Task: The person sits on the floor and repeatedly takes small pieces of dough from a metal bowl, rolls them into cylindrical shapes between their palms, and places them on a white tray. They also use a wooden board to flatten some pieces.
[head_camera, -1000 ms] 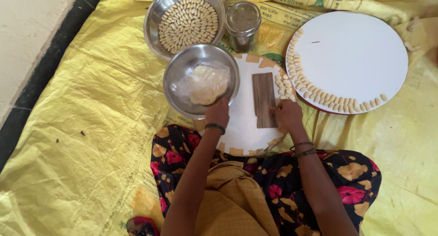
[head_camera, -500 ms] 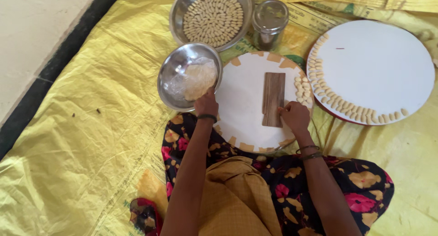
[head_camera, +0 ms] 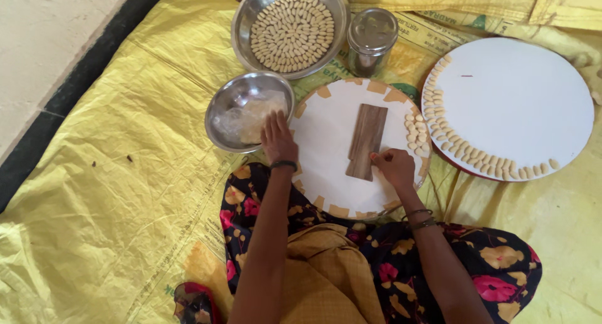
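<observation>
I sit cross-legged on a yellow sheet with a round white board (head_camera: pixel 326 142) on my lap. A small ribbed wooden paddle (head_camera: pixel 367 140) lies on the board. My right hand (head_camera: pixel 394 166) rests at the paddle's near end, fingers curled, thumb and fingertips pinched together. My left hand (head_camera: pixel 278 138) reaches with fingers apart over the rim of a steel bowl (head_camera: pixel 226 114) that holds pale dough. A few small shaped dough pieces (head_camera: pixel 415 131) lie at the board's right edge.
A larger steel bowl (head_camera: pixel 248 17) filled with several rows of shaped pieces stands at the back. Beside it is a lidded steel canister (head_camera: pixel 371 42). A big white round tray (head_camera: pixel 520 104) on the right carries a curved line of pieces along its near rim.
My left hand has spread its fingers and moved onto the dough bowl's rim. The camera has shifted, so everything sits a little lower and to the right in view.
</observation>
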